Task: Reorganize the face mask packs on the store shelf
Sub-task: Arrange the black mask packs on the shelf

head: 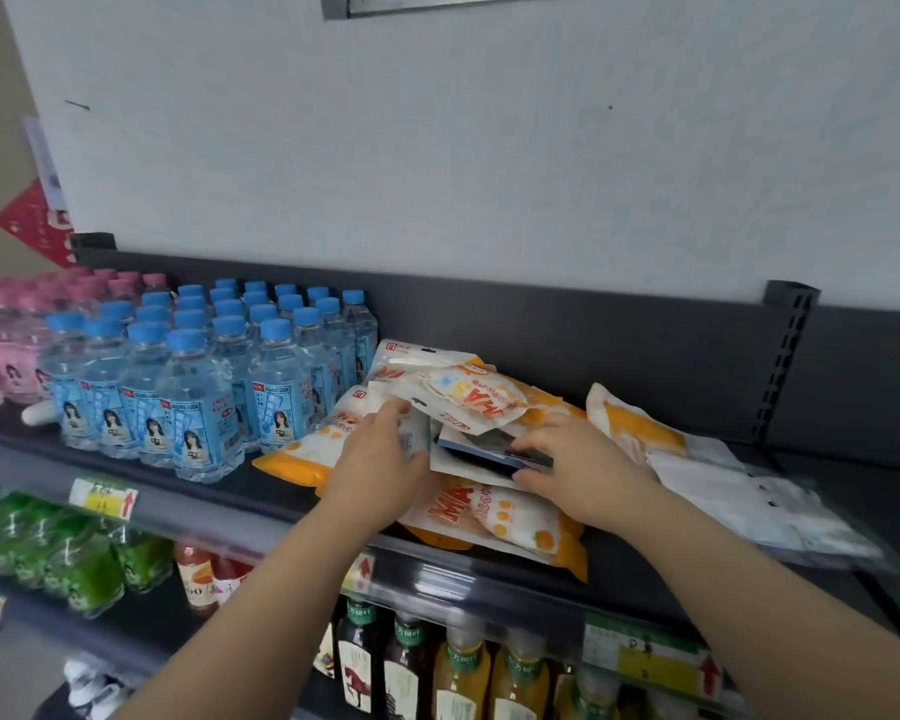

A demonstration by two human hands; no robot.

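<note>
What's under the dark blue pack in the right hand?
A white pack lies beneath the dark blue pack, over an orange-and-white mask pack. The right hand and an upper mask pack cover its far edge.

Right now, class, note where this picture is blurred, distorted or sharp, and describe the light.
Head view: wide-lens distortion bows the shelf edge; blur smears the clear packs at right and the green bottles lower left; the blue-capped bottles look sharp; light is soft, shadows faint.
</note>
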